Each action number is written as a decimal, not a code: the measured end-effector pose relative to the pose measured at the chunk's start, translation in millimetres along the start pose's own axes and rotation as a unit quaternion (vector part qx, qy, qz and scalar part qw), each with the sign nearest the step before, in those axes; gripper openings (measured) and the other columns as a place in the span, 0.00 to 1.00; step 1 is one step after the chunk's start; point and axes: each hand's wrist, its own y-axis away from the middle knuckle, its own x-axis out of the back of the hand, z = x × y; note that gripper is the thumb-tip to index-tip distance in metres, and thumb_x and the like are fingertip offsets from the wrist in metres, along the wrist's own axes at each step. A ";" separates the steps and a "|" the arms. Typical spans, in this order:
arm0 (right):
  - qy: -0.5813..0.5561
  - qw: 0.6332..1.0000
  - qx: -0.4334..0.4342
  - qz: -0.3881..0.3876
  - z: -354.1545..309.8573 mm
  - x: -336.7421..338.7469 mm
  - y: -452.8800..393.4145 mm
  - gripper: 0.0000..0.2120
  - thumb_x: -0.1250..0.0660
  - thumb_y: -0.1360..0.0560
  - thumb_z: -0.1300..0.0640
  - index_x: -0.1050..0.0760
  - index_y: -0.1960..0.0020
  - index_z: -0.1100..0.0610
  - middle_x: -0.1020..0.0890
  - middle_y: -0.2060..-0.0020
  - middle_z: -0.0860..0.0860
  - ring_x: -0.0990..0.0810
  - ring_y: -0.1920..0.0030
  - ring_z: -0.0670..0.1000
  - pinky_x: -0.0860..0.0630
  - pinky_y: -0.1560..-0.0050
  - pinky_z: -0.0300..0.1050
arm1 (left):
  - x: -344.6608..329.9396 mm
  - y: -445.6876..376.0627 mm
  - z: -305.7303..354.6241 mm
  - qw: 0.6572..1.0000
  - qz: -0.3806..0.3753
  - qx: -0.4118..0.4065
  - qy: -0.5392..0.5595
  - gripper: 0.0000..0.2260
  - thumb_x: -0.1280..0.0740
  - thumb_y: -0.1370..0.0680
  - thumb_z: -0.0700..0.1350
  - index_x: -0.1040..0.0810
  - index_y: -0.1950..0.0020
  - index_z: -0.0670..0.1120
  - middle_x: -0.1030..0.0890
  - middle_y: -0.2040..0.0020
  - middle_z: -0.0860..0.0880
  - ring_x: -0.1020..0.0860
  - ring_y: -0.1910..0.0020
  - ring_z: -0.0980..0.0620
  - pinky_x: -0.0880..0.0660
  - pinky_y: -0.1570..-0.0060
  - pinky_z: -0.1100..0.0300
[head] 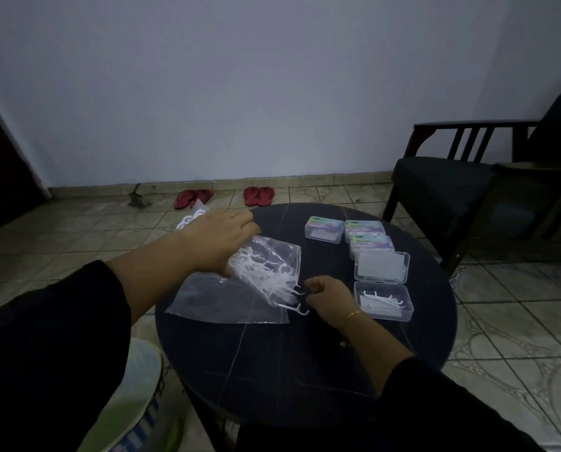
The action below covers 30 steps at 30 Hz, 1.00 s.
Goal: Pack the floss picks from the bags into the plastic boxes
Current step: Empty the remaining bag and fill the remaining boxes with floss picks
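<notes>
Two hands work over the round dark desk. On it lies a clear bag of white floss picks, its mouth toward the open box, which already holds some picks. The left hand grips the bag's far end, fingers curled round it. The right hand has its grip closed, pinching one pick at the bag's mouth.

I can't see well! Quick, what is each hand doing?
Left hand: grips the clear bag of floss picks.
Right hand: fingers curled, pinching picks at the bag's mouth.
</notes>
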 end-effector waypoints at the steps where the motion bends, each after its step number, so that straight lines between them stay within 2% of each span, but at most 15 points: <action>1: 0.021 1.000 0.008 -0.014 -0.1 0.2 0.7 0.23 0.30 0.29 0.65 0.28 0.34 0.60 0.26 0.37 0.56 0.25 0.41 0.53 0.31 0.45 0.36 | -2.2 -0.5 -1.2 1.000 0.001 0.002 0.008 0.37 0.27 0.34 0.63 0.35 0.31 0.50 0.31 0.37 0.52 0.32 0.39 0.54 0.35 0.41 0.62; 3: 0.057 0.997 0.021 -0.041 -0.9 0.5 1.5 0.32 0.27 0.30 0.59 0.34 0.29 0.55 0.34 0.32 0.55 0.31 0.34 0.55 0.34 0.36 0.41 | -6.4 -2.2 -2.8 1.000 0.008 0.004 0.025 0.33 0.26 0.35 0.63 0.31 0.35 0.51 0.29 0.40 0.53 0.31 0.42 0.54 0.34 0.42 0.61; 5: 0.107 0.992 0.043 -0.045 -2.9 -2.1 2.7 0.30 0.25 0.31 0.53 0.31 0.31 0.52 0.35 0.35 0.54 0.34 0.33 0.55 0.37 0.33 0.45 | -8.7 -3.4 -2.9 0.999 0.016 0.004 0.041 0.30 0.26 0.35 0.62 0.29 0.38 0.51 0.28 0.43 0.53 0.29 0.44 0.54 0.32 0.43 0.60; 7: 0.142 0.987 0.072 -0.019 -6.8 -4.7 3.0 0.10 0.26 0.31 0.51 0.21 0.51 0.51 0.29 0.47 0.51 0.29 0.44 0.52 0.33 0.42 0.44 | -7.3 -3.5 -2.3 0.998 0.025 0.006 0.049 0.27 0.26 0.34 0.60 0.28 0.40 0.51 0.27 0.45 0.53 0.28 0.46 0.54 0.31 0.45 0.59; 8: 0.147 0.985 0.087 -0.008 -8.9 -5.3 3.4 0.09 0.27 0.30 0.51 0.25 0.64 0.51 0.27 0.57 0.50 0.28 0.54 0.50 0.33 0.49 0.43 | -5.8 -3.2 -2.3 0.998 0.033 0.005 0.048 0.26 0.26 0.34 0.59 0.27 0.41 0.51 0.26 0.46 0.53 0.28 0.47 0.53 0.30 0.47 0.60; 10: 0.138 0.988 0.075 -0.001 -7.3 -3.6 0.6 0.17 0.29 0.28 0.52 0.30 0.73 0.53 0.27 0.70 0.49 0.29 0.64 0.49 0.34 0.55 0.42 | -2.2 -2.8 -3.1 0.998 0.045 0.004 0.039 0.26 0.26 0.34 0.59 0.26 0.42 0.50 0.25 0.46 0.52 0.27 0.48 0.53 0.32 0.49 0.60; 11: 0.153 0.986 0.070 0.003 -7.6 -1.5 1.3 0.14 0.31 0.26 0.53 0.25 0.70 0.55 0.25 0.70 0.50 0.26 0.62 0.50 0.31 0.53 0.43 | -0.2 -2.3 -3.7 0.998 0.046 0.006 0.032 0.25 0.27 0.34 0.59 0.26 0.41 0.50 0.25 0.46 0.52 0.28 0.48 0.53 0.33 0.49 0.61; 13: 0.219 0.974 0.059 0.018 -7.0 3.8 1.0 0.07 0.33 0.25 0.55 0.18 0.53 0.57 0.19 0.57 0.54 0.22 0.50 0.54 0.28 0.44 0.46 | 3.2 -1.1 -5.7 0.999 0.042 0.010 0.024 0.25 0.29 0.32 0.59 0.27 0.40 0.50 0.26 0.44 0.52 0.29 0.47 0.53 0.36 0.50 0.62; 15: 0.243 0.969 0.047 0.010 -3.8 7.6 1.3 0.22 0.31 0.27 0.54 0.27 0.34 0.53 0.24 0.39 0.55 0.30 0.36 0.57 0.33 0.34 0.49 | 6.4 -0.8 -6.4 0.999 0.042 0.010 0.021 0.24 0.29 0.31 0.58 0.28 0.40 0.49 0.26 0.44 0.51 0.29 0.47 0.53 0.38 0.50 0.63; 17: 0.194 0.980 0.035 -0.008 -5.5 8.3 3.6 0.40 0.26 0.31 0.49 0.42 0.25 0.50 0.36 0.30 0.54 0.40 0.30 0.58 0.39 0.31 0.53 | 8.9 -2.1 -5.4 0.999 0.043 0.007 0.018 0.24 0.30 0.31 0.58 0.28 0.39 0.49 0.26 0.43 0.51 0.29 0.46 0.53 0.35 0.48 0.62; 19: 0.174 0.983 0.062 -0.002 -9.0 5.9 4.0 0.42 0.25 0.34 0.44 0.42 0.26 0.46 0.37 0.29 0.53 0.41 0.30 0.58 0.39 0.32 0.54 | 10.4 -5.2 -2.8 0.999 0.040 0.003 0.012 0.25 0.30 0.31 0.60 0.29 0.39 0.50 0.27 0.43 0.52 0.29 0.46 0.53 0.34 0.47 0.61; 23: 0.223 0.970 0.091 0.031 -8.9 -0.1 -3.4 0.14 0.32 0.28 0.43 0.21 0.45 0.47 0.24 0.43 0.50 0.32 0.39 0.56 0.33 0.42 0.51 | 11.5 -8.8 0.5 0.999 0.054 -0.004 -0.001 0.26 0.30 0.32 0.63 0.29 0.41 0.50 0.26 0.45 0.52 0.28 0.49 0.53 0.32 0.51 0.60; 25: 0.238 0.967 0.079 0.037 -7.5 1.4 -2.8 0.08 0.35 0.25 0.47 0.19 0.53 0.47 0.21 0.49 0.50 0.30 0.41 0.57 0.32 0.45 0.49 | 12.4 -8.6 -0.2 0.998 0.055 -0.005 -0.005 0.25 0.30 0.32 0.62 0.29 0.41 0.50 0.26 0.45 0.52 0.28 0.48 0.53 0.31 0.50 0.60; 28: 0.276 0.958 0.057 0.056 -3.4 6.6 -3.7 0.11 0.36 0.24 0.50 0.22 0.43 0.50 0.23 0.41 0.52 0.31 0.38 0.57 0.33 0.39 0.50 | 15.6 -7.8 -2.0 0.999 0.050 0.001 -0.012 0.25 0.31 0.31 0.62 0.30 0.40 0.50 0.26 0.43 0.52 0.29 0.47 0.53 0.33 0.49 0.61; 30: 0.266 0.963 0.039 0.026 -4.8 10.0 -0.2 0.25 0.32 0.27 0.51 0.33 0.32 0.48 0.31 0.33 0.53 0.36 0.33 0.57 0.36 0.34 0.52 | 16.7 -8.2 -2.1 0.999 0.046 0.002 -0.018 0.25 0.31 0.30 0.62 0.31 0.40 0.50 0.27 0.43 0.52 0.29 0.46 0.54 0.35 0.49 0.62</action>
